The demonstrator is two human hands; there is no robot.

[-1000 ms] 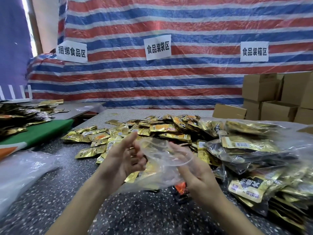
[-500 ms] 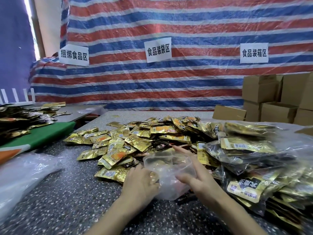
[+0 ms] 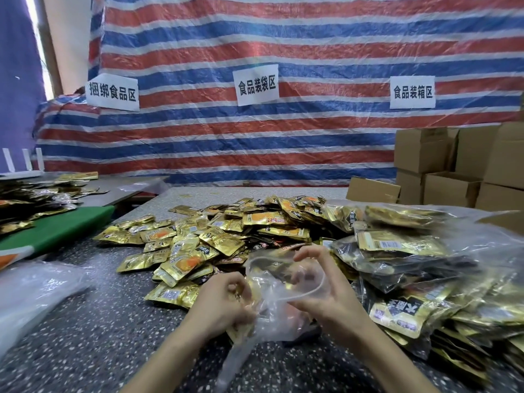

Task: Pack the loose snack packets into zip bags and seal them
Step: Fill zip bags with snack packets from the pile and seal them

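A clear zip bag [image 3: 279,310] stands open-mouthed low over the speckled table [image 3: 85,336], held between both hands. My right hand [image 3: 326,296] grips its right rim, thumb inside the mouth and fingers arched over the top. My left hand [image 3: 224,304] is curled around gold snack packets at the bag's left edge; what it holds is partly hidden by its fingers. A wide heap of loose gold packets [image 3: 215,239] lies just beyond the hands. Filled zip bags [image 3: 402,251] are stacked to the right.
Clear plastic sheeting [image 3: 31,293] lies at the left. A green board [image 3: 56,231] with more packets sits on a side table. Cardboard boxes [image 3: 453,171] are stacked at the back right against a striped tarp with paper signs.
Both hands came down from mid-air to the near edge of the heap. My left hand closed on packets beside the bag. The bag's mouth has opened wider.
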